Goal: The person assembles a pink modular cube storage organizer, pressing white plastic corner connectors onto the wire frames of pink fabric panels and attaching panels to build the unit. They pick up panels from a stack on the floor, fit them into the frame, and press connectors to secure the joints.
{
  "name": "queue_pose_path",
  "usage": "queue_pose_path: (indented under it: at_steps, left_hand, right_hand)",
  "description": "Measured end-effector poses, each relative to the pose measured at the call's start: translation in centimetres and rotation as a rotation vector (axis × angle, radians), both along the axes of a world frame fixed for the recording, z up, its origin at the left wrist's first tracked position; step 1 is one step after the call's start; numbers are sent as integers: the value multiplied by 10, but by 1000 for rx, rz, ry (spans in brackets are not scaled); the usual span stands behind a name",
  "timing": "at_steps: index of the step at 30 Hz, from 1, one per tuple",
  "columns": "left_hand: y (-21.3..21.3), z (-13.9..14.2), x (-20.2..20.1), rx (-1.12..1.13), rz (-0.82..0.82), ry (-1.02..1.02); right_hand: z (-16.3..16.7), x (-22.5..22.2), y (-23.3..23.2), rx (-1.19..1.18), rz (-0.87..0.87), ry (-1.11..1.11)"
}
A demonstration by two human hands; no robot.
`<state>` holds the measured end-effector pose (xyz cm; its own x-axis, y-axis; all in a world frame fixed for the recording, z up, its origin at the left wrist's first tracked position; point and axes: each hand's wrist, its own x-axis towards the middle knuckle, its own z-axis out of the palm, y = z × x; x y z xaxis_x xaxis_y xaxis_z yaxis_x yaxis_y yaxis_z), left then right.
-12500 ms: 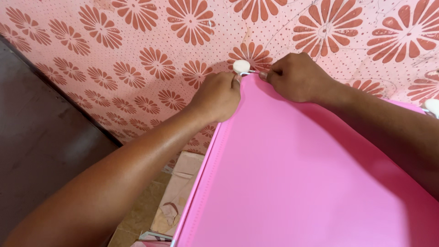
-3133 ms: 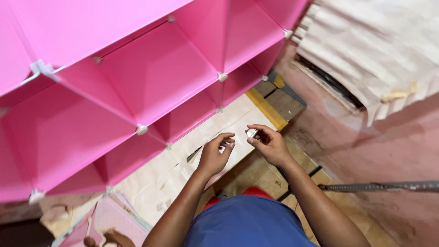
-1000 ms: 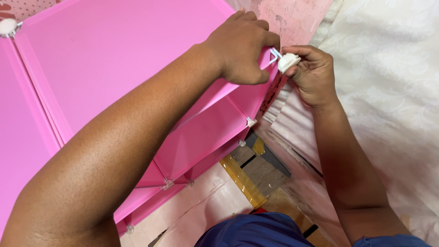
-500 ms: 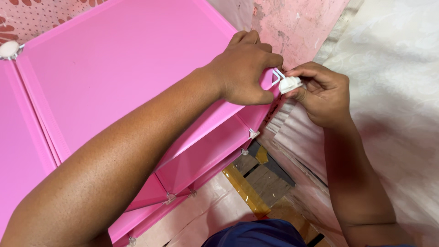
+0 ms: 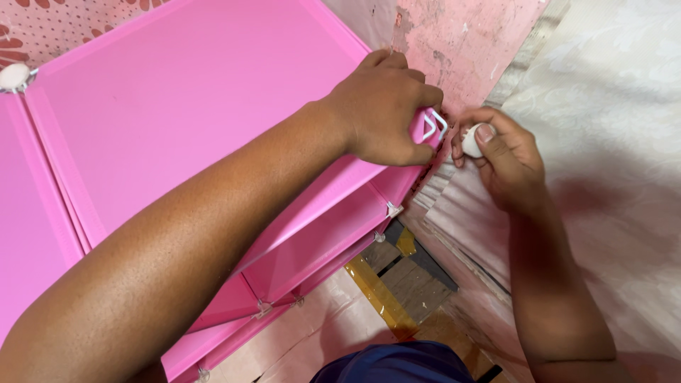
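Nearby, at six o'clock, blue cloth fills the frame's bottom edge. Above it, cardboard and yellow tape lie on the floor. Left hand, at one o'clock, clamps closed over the corner of the pink top panel, beside white wire ends. Right hand, at two o'clock, pinches a small white connector in its fingertips, just beside that corner. Farther, another white connector sits at ten o'clock; flowered wall behind.
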<state>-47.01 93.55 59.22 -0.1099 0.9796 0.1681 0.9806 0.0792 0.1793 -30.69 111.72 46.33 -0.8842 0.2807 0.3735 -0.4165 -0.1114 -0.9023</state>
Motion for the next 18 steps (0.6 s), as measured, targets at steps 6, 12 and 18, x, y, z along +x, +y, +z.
queue_pose_path:
  at_steps: [6, 12, 18]
  left_hand:
    - [-2, 3, -50, 36, 160, -6]
    - [-28, 3, -138, -8, 594, 26]
    - [-10, 12, -224, -230, 871, 11]
  right_hand:
    - [-21, -36, -28, 61, -206, 196]
    - [25, -61, -39, 156, -146, 207]
    - [65, -87, -45, 122, 6, 51]
